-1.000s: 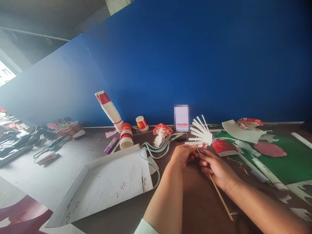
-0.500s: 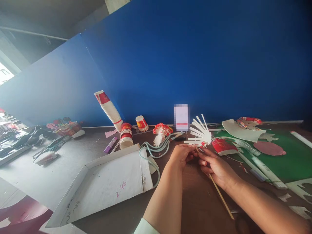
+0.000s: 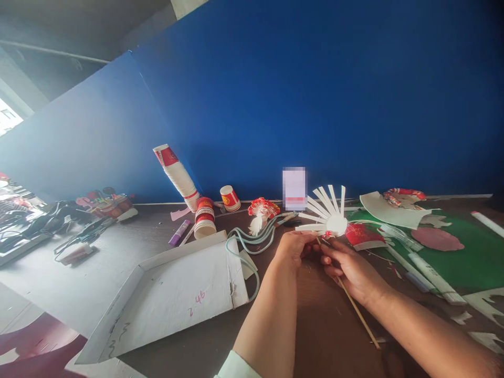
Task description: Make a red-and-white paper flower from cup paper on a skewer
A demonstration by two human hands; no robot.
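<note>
Turned slightly since the earlier frame: fan [image 3: 336,226] of white paper, with strips more upright and round centre more fully exposed. Located just beyond the fingertips, on the far side of both hands. Left hand [image 3: 293,247] and right hand [image 3: 348,265] close together: left pinched at the upper end of a stick [image 3: 361,317], right closed around its shaft; join between stick and fan too small to tell. Long axis of stick slanting from the fingertips, beneath the right hand, back and rightward; right hand nearer along most of its length. Underneath, dark table [image 3: 315,323]. Left of the hands, tray [image 3: 177,299]; to their right, mat [image 3: 476,268]; beyond, blue partition [image 3: 299,94].
</note>
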